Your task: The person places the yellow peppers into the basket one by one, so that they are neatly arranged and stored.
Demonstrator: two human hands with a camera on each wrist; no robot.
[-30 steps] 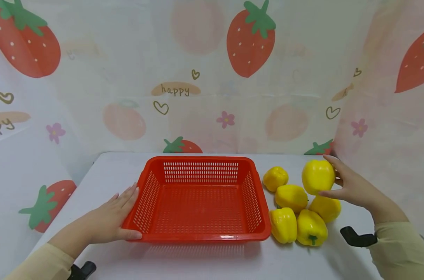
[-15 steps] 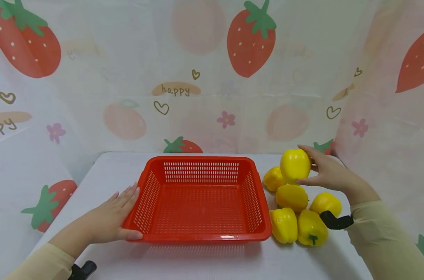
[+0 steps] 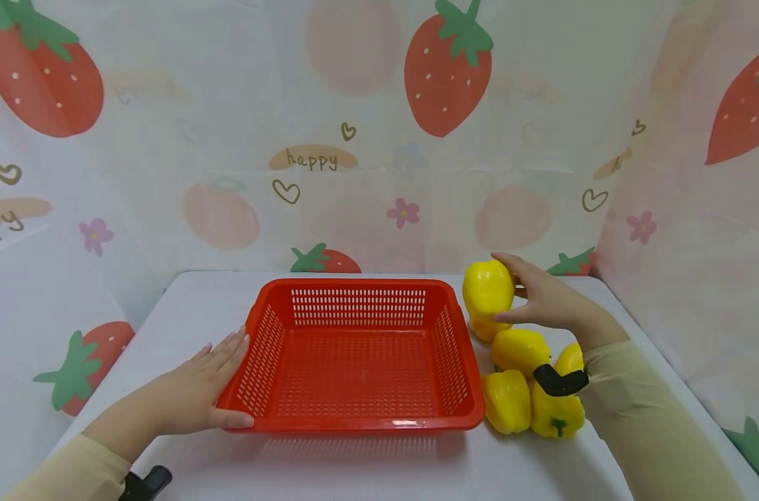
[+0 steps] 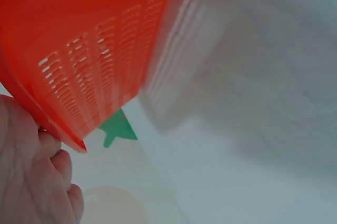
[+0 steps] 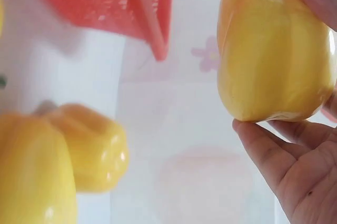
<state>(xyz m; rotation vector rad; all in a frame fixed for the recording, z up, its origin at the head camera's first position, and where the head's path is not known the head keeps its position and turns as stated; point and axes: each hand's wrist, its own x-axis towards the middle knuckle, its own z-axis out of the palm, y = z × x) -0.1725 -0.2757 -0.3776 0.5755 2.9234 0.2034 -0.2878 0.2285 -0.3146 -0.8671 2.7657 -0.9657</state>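
A red plastic basket (image 3: 354, 423) with slotted walls stands in the middle of the white table, nothing inside it. My left hand (image 3: 181, 396) rests against its left rim, fingers extended and thumb at the near corner. To the right of the basket, my right hand (image 3: 551, 299) holds a yellow bell pepper (image 3: 487, 287) in the air between thumb and fingertips. In the right wrist view this bell pepper (image 5: 274, 50) hangs clear of the other peppers. Below it, the far pepper (image 3: 488, 330) on the table is mostly covered.
Several more yellow bell peppers (image 3: 507, 402) lie grouped at the basket's right side. The right sleeve and its black wrist mount (image 3: 561, 381) partly cover two of them. A strawberry-printed curtain (image 3: 366, 223) encloses the table at the back and sides.
My right hand has carried the held bell pepper leftward and slightly up, from above the right of the group to near the basket's far right corner. The left hand and basket stay put.
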